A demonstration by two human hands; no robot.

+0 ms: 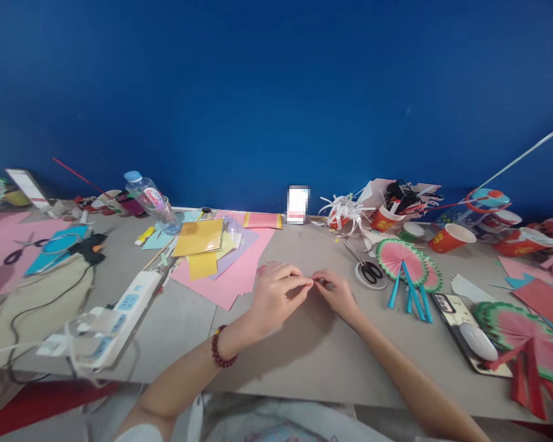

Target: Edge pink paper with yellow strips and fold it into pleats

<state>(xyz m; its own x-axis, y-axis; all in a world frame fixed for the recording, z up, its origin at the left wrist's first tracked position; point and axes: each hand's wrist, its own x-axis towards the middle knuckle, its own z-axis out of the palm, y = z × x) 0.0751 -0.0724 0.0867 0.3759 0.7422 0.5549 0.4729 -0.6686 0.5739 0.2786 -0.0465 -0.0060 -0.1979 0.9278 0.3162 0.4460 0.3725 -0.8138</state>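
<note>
My left hand (pixel 281 296) and my right hand (pixel 335 293) meet above the grey table, fingertips pinched together close to each other. Whatever lies between the fingertips is too small or too hidden to name. A beaded bracelet (pixel 224 347) circles my left wrist. Pink paper sheets (pixel 230 288), with yellow sheets (pixel 198 238) on top, lie to the left of my left hand. Black-handled scissors (pixel 369 270) rest on a roll of clear tape (pixel 380 282), right of my right hand. Beyond them lie pink and green paper fans with blue handles (pixel 403 264).
A white power strip (pixel 128 313) with cables sits at left, near a plastic bottle (pixel 150 196). A phone (pixel 297 205) leans against the blue wall. Paper cups (pixel 451 238) stand at the right back. A mouse (pixel 478 341) lies on another phone (pixel 458 319) beside a red-handled fan (pixel 529 350).
</note>
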